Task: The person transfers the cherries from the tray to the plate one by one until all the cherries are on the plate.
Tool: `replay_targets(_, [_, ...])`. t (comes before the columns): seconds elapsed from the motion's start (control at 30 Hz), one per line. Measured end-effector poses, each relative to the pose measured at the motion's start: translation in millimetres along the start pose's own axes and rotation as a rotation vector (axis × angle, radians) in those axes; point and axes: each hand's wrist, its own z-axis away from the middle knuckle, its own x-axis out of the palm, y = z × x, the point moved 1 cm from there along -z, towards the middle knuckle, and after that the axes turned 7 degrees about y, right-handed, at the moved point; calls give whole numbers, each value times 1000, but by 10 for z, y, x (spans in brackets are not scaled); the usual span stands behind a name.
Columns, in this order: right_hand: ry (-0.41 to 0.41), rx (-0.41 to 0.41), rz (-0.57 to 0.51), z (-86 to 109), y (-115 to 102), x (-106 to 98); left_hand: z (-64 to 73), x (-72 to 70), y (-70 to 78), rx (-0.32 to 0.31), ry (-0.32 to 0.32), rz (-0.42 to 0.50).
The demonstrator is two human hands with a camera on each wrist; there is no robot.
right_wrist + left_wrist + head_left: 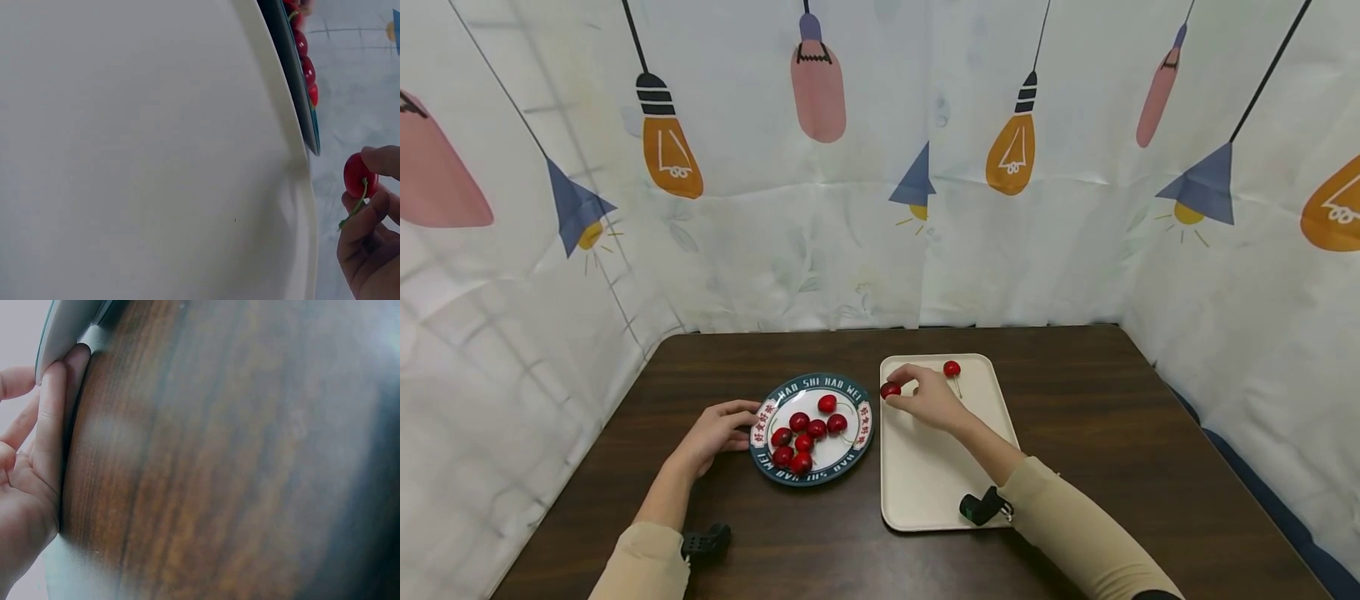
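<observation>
My right hand (928,398) pinches a red cherry (360,175) between thumb and fingers, above the left edge of the cream tray (932,492). Its green stem hangs down in the right wrist view. Another cherry (952,368) with a stem lies near the tray's far edge. To the left, a round plate (775,472) with a dark teal lettered rim bears several red cherries (816,429). My left hand (721,433) holds the plate's left rim; the left wrist view shows fingers (51,419) beneath the rim and another digit on its other side.
Plate and tray stand side by side on a dark wood-grain table (1075,400), with a narrow gap between them. A curtain (865,250) printed with lamps hangs behind and around the table.
</observation>
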Motion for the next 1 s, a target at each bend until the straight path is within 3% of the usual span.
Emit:
replay_targets(0.57, [-210, -110, 31, 6, -232, 291, 10, -11, -2, 7, -8, -10])
replay_targets(1.0, [-276, -130, 39, 7, -337, 505, 10, -8, -2, 17, -4, -8])
